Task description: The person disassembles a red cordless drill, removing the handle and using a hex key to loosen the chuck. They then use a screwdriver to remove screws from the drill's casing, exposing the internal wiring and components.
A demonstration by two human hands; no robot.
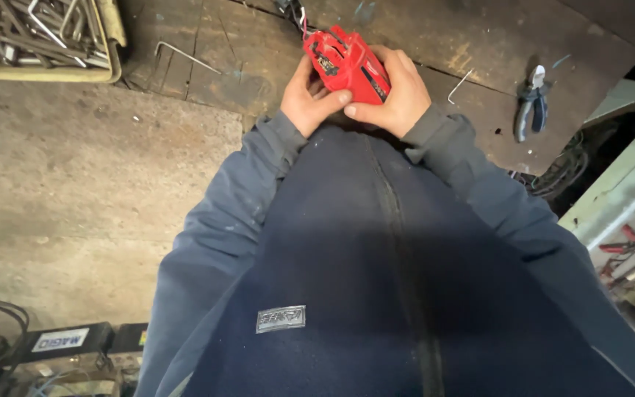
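- A red plastic tool housing (347, 65), apparently part of a power tool with its inner parts exposed at the upper end, was held close to the body above the dark wooden tabletop (244, 66).
- The left hand (309, 97) was closed around the housing's lower left side, its thumb pressed against the bottom edge; the grip seemed meant to steady the piece.
- The right hand (395, 92) was wrapped over the housing's right side, with its thumb meeting the left thumb beneath; the housing was thus clamped from both sides, probably so that the open end could be kept facing away and in sight.
- Thin wires (303, 18) were seen running from the housing's top toward the far part of the tabletop.
- A bent hex key (185, 55) was lying on the tabletop to the left, well apart from the hands, and a smaller one (461, 84) just to the right of the right hand.
- Blue-handled pliers (532, 106) were lying further right, near the tabletop's edge.
- A tray of metal keys and rods (45, 37) was set at the upper left corner, beyond the tabletop's left edge.
- Open room was left on the tabletop between the hands and the pliers; bare concrete floor (75, 191) was seen on the left.
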